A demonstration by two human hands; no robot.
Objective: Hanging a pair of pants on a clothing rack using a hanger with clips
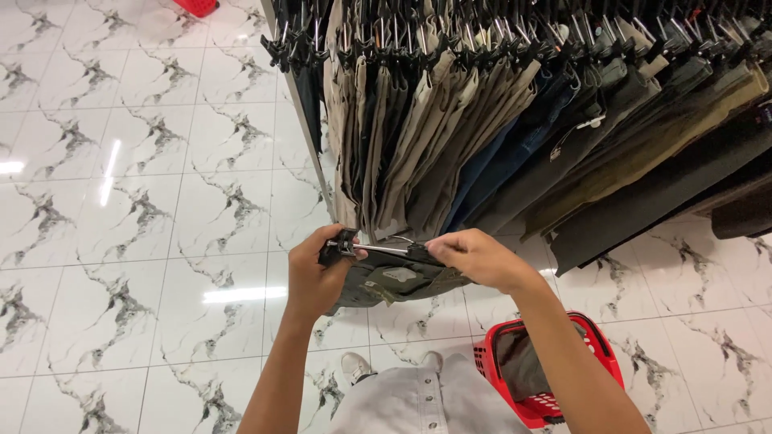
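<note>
Both of my hands hold a black clip hanger (378, 250) with a metal bar. A pair of olive-green trousers (394, 283) hangs folded from it. My left hand (315, 277) grips the hanger's left clip and the cloth under it. My right hand (478, 257) pinches the right end of the hanger and the waistband. The hanger is level, just below the clothes rack.
A long rack (515, 88) of beige, blue, olive and black trousers on clip hangers slants across the top right. A red shopping basket (555, 362) with grey cloth inside stands on the white marbled floor (137, 201) by my right arm. Another red basket (195, 6) shows at the top edge.
</note>
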